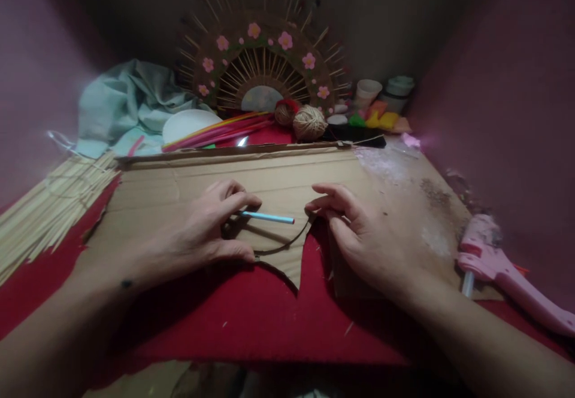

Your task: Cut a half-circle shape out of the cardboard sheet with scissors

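A tan cardboard sheet (pixel 309 167) lies across the table, with a curved notch cut in its near edge. My left hand (pixel 215 218) rests over it, thumb and forefinger apart, the thumb at the cut edge. A slim light-blue pen (pixel 269 216) with a red end juts from between its fingers, raised enough to throw a shadow; its other end is hidden. A dark curved line (pixel 285 246) sweeps across the cardboard from near my left thumb towards my right hand (pixel 345 215). The right fingertips pinch the cardboard at the pointed top of the notch.
Pale thin sticks (pixel 67 200) lie at left. A pink glue gun (pixel 483 248) sits at right on a stained board (pixel 417 224). Behind are a flowered stick fan (pixel 265 33), a yarn ball (pixel 309 124), coloured rods (pixel 224 130) and a pale cloth (pixel 126 99). Red cloth (pixel 269 332) covers the table.
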Available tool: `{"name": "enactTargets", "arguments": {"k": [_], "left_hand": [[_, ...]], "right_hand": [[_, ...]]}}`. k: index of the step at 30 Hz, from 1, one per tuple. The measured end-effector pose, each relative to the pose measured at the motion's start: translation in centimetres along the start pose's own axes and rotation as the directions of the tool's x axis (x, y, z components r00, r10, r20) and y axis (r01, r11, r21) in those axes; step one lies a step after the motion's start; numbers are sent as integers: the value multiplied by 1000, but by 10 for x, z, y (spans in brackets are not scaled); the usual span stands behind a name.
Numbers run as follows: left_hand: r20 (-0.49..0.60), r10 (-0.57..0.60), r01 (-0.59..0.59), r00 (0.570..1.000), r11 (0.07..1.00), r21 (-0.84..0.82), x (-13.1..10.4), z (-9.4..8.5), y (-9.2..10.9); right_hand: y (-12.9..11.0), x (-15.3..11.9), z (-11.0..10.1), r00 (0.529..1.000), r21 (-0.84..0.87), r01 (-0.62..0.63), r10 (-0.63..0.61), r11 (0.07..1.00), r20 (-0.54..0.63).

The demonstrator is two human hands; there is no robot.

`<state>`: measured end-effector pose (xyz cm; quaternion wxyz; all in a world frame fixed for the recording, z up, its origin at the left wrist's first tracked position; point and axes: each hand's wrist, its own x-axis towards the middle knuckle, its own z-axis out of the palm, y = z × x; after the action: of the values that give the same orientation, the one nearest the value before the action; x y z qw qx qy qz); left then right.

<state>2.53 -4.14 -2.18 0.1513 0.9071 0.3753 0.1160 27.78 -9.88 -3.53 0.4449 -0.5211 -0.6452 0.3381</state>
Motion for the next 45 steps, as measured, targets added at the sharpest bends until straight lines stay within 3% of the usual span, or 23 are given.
{"name": "enactTargets", "arguments": {"k": [9,17,22,25,28,30,32,36,40,41,42,43,45], "left_hand": [[14,-84,84,996,996,22,-4,-6,-2],[-27,-71,71,997,997,10,-6,-5,-5],[-103,8,-9,995,1000,-4,-8,-7,12],[-125,81,-81,989,997,9,-11,-3,27],[-182,125,-116,975,991,59,-12,1,37],[-220,131,-117,967,990,77,-13,-2,39],[-218,135,-122,967,990,71,-16,-10,38],[-181,94,-111,979,990,-84,-24,-28,38],[-151,-135,69,979,924,-377,-30,-34,33],[-198,-223,123,955,899,-420,-31,-35,30],[-294,-317,162,902,878,-450,-31,-35,26],[-434,-412,188,801,862,-471,-31,-37,22],[-707,-536,211,461,841,-499,-32,-45,13]], "right_hand": [[3,-3,3,999,22,3,-2,1000,-36],[1,-6,2,998,8,13,-13,1000,-69],[-6,-10,3,995,81,37,-30,996,-93],[-8,-10,5,997,252,-78,76,965,20],[-9,-8,4,927,428,-375,334,822,170],[-8,-8,3,913,548,-400,375,734,164],[-8,-9,3,914,587,-397,362,706,183],[-12,-19,8,928,584,-368,323,724,185],[-18,-25,12,974,468,-226,201,855,103],[-19,-26,12,978,468,-209,190,859,87],[-18,-25,11,978,498,-202,198,844,61],[-17,-24,11,971,537,-224,234,813,50],[-14,-22,9,955,541,-223,292,811,-45]]}}
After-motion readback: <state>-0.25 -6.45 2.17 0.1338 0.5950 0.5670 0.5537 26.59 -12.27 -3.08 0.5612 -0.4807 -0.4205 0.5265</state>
